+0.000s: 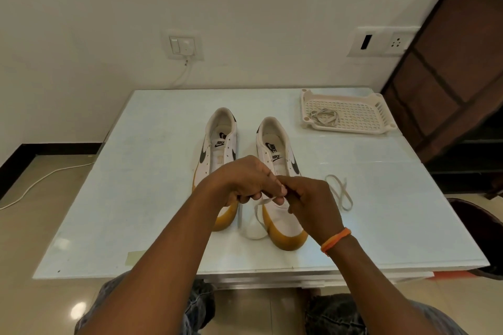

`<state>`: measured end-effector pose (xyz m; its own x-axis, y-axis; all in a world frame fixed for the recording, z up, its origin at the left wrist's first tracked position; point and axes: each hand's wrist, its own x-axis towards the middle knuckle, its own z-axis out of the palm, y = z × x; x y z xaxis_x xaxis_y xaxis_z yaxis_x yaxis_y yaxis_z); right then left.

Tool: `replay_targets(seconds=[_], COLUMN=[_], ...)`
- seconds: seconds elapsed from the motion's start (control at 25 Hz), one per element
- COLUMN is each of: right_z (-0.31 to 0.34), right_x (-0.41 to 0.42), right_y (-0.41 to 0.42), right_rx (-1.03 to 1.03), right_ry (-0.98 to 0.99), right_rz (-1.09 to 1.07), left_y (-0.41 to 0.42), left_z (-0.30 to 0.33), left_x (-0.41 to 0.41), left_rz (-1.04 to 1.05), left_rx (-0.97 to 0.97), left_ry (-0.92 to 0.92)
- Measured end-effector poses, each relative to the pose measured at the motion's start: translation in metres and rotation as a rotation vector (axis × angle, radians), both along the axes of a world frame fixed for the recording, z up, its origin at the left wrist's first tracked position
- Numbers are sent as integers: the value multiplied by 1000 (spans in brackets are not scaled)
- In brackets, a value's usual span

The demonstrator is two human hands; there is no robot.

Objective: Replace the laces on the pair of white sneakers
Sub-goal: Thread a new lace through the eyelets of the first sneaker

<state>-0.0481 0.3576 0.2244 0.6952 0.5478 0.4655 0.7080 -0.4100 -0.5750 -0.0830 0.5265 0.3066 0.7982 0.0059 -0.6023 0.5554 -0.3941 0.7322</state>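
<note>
Head view: left hand (245, 179) and right hand (307, 201) fingers pinch lace (265, 201) over right sneaker (277, 160); lace limp, light, best held near tip.

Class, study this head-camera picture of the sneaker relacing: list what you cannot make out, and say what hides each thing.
1. Head view: the lower eyelets of the right sneaker are covered by the left hand and right hand.
2. Where the lace they pinch is threaded: hidden by the fingers.
3. How many laces lie bundled in the tray: too small to tell.
4. The left sneaker toe: partly behind the left forearm.
</note>
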Motion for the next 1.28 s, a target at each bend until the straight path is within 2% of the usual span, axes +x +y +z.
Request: replay_targets(seconds=[0.04, 0.12, 0.32, 0.36, 0.4, 0.48, 0.56, 0.64, 0.72, 0.92, 1.08, 1.2, 1.28], right_z=[-1, -4, -12, -10, -9, -4, -3, -4, -4, 4, 5, 2, -1], right_x=[4, 8, 12, 13, 12, 3, -11, -15, -10, 11, 29, 30, 28], right_y=[0, 0, -3, -5, -8, -8, -1, 5, 5, -14, -36, -40, -39], right_rx=[18, 49, 200, 202, 128, -87, -189, -198, -183, -125, 49, 3, -159], right_ry=[-31, 29, 521, 563, 497, 122, -178, -341, -368, -220, 29, 265, 416], right_rz=[-51, -144, -395, -418, -410, -294, -118, -43, -79, -327, -555, -516, -410], left_y=[1, 5, 8, 9, 11, 15, 16, 15, 15, 23, 27, 32, 37], left_z=[0, 0, -10, -11, -12, -12, -9, -6, -1, 7, 2, -4, -4], left_x=[1, 2, -1, -2, -3, -2, -2, -1, -1, 0, 3, 2, 1], left_rz=[-5, -39, -257, -281, -274, -203, -173, -200, -189, -186, -174, -215, -156], left_rx=[38, 116, 289, 315, 321, 274, 219, 196, 169, 198, 298, 442, 345], left_ry=[-14, -33, 73, 85, 70, -28, -113, -140, -127, -21, 12, 24, 20])
